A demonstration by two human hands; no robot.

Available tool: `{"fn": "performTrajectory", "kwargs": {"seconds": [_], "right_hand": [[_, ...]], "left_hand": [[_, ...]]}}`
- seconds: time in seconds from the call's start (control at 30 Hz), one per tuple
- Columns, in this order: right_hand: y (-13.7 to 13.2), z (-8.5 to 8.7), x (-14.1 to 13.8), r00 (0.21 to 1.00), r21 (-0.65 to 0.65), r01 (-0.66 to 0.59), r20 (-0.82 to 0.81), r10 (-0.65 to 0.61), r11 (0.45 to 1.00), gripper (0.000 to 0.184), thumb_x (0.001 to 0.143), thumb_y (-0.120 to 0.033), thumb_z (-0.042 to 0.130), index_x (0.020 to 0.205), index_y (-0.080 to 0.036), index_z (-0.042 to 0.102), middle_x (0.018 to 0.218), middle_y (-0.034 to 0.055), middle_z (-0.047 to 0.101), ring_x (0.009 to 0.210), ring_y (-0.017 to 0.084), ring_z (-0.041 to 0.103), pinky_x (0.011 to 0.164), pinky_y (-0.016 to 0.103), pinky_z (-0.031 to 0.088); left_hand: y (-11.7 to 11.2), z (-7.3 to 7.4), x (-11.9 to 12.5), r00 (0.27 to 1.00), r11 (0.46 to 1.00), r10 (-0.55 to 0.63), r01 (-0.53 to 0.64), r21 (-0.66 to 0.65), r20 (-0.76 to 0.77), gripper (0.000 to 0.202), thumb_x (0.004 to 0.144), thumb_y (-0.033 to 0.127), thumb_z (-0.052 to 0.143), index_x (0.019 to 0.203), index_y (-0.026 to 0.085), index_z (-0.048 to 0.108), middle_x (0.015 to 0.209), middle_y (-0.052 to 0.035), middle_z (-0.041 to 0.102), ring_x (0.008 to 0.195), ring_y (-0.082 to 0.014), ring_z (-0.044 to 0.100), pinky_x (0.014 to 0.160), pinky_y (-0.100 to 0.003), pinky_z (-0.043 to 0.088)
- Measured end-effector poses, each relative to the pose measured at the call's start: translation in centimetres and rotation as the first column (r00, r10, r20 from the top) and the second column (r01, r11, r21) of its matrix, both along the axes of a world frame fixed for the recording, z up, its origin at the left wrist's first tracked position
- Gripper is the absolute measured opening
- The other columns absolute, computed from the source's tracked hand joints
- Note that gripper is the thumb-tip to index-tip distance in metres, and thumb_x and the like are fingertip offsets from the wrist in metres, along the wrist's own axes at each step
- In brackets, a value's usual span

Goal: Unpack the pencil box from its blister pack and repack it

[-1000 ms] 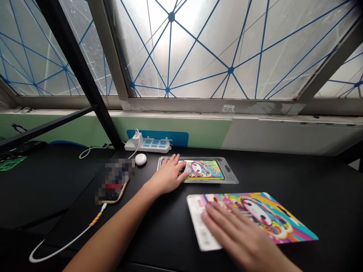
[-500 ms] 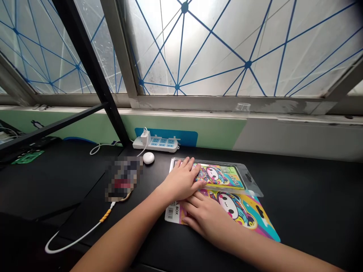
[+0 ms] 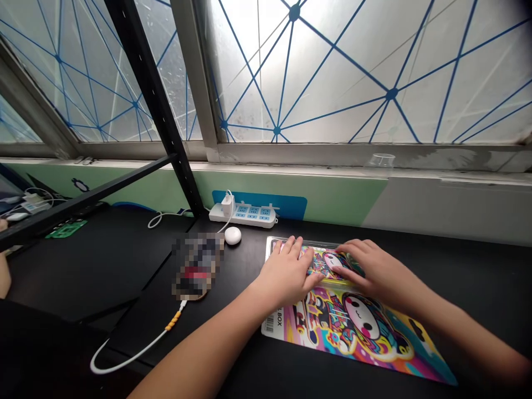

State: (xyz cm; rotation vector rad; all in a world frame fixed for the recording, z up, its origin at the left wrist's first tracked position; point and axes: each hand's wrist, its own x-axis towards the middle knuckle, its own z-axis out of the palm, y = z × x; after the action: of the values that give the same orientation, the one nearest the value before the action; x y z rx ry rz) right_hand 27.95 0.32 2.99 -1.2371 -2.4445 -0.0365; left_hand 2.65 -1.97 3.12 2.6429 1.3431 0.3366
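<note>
A clear plastic blister pack [image 3: 320, 260] with a colourful cartoon box inside lies on the black table [image 3: 477, 277]. My left hand [image 3: 286, 272] rests flat on its left end, fingers spread. My right hand [image 3: 372, 269] lies flat on its right end, fingers stretched out. Just in front of the pack a colourful cartoon backing card [image 3: 353, 330] lies flat on the table, its far edge tucked against or under the pack.
A phone [image 3: 197, 266] on a white cable [image 3: 137, 352] lies left of the pack. A white round puck [image 3: 233, 235] and a white power strip [image 3: 245, 213] sit by the wall. A black slanted frame bar [image 3: 153, 100] rises at left. Another person's hand [image 3: 3, 271] shows at the far left edge.
My right hand left the card and moved up onto the right end of the blister pack. The card now lies close against the pack. The view shifted left.
</note>
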Motion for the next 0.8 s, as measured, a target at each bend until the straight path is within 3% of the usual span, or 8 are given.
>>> {"fn": "performTrajectory", "kwargs": {"seconds": [0.1, 0.2, 0.53, 0.67, 0.8], "right_hand": [[1.9, -0.4, 2.5, 0.999, -0.203, -0.009, -0.036, 0.001, 0.979, 0.046, 0.090, -0.064, 0.060, 0.113, -0.025, 0.069, 0.115, 0.0112, 0.070, 0.105, 0.031, 0.065, 0.089, 0.046, 0.055], [2.3, -0.8, 3.3, 1.000, -0.275, -0.006, -0.029, -0.002, 0.962, 0.053, 0.085, -0.066, 0.065, 0.119, -0.025, 0.067, 0.119, 0.0129, 0.068, 0.108, 0.033, 0.064, 0.092, 0.049, 0.054], [3.4, -0.5, 2.8, 0.991, -0.328, 0.065, 0.132, -0.023, 0.942, 0.076, 0.069, -0.076, 0.072, 0.125, -0.024, 0.068, 0.119, 0.0152, 0.065, 0.107, 0.037, 0.062, 0.086, 0.051, 0.052], [3.3, 0.1, 2.2, 0.987, -0.295, 0.074, 0.158, -0.028, 0.953, 0.071, 0.068, -0.075, 0.073, 0.120, -0.026, 0.068, 0.118, 0.0134, 0.066, 0.107, 0.036, 0.062, 0.086, 0.049, 0.049], [2.0, 0.4, 1.9, 0.987, -0.175, 0.091, 0.145, -0.066, 0.980, 0.062, 0.067, -0.069, 0.077, 0.112, -0.028, 0.066, 0.119, 0.0114, 0.067, 0.107, 0.036, 0.062, 0.086, 0.047, 0.047]], "left_hand": [[0.0, 0.0, 0.0, 1.000, 1.000, 0.008, -0.008, -0.006, 0.011, 0.067, 0.105, 0.057, 0.033, 0.155, 0.012, 0.041, 0.164, -0.0236, 0.033, 0.154, -0.0396, 0.025, 0.121, -0.061, 0.028], [0.0, 0.0, 0.0, 1.000, 1.000, 0.016, -0.016, -0.001, 0.025, 0.066, 0.105, 0.057, 0.035, 0.154, 0.014, 0.042, 0.164, -0.0223, 0.035, 0.154, -0.0391, 0.027, 0.121, -0.060, 0.028], [0.0, 0.2, 0.0, 0.999, 1.000, 0.011, -0.011, -0.002, 0.040, 0.064, 0.104, 0.055, 0.039, 0.154, 0.014, 0.041, 0.163, -0.0235, 0.036, 0.153, -0.0403, 0.028, 0.120, -0.062, 0.029], [-0.1, 0.4, 0.0, 0.998, 1.000, 0.017, -0.017, 0.005, 0.060, 0.063, 0.103, 0.055, 0.043, 0.152, 0.015, 0.043, 0.162, -0.0222, 0.038, 0.152, -0.0392, 0.031, 0.118, -0.067, 0.028], [0.1, 0.9, -0.4, 0.993, 0.999, 0.026, -0.031, 0.039, 0.116, 0.057, 0.103, 0.053, 0.046, 0.150, 0.020, 0.044, 0.157, -0.0162, 0.048, 0.148, -0.0342, 0.039, 0.118, -0.076, 0.017]]}}
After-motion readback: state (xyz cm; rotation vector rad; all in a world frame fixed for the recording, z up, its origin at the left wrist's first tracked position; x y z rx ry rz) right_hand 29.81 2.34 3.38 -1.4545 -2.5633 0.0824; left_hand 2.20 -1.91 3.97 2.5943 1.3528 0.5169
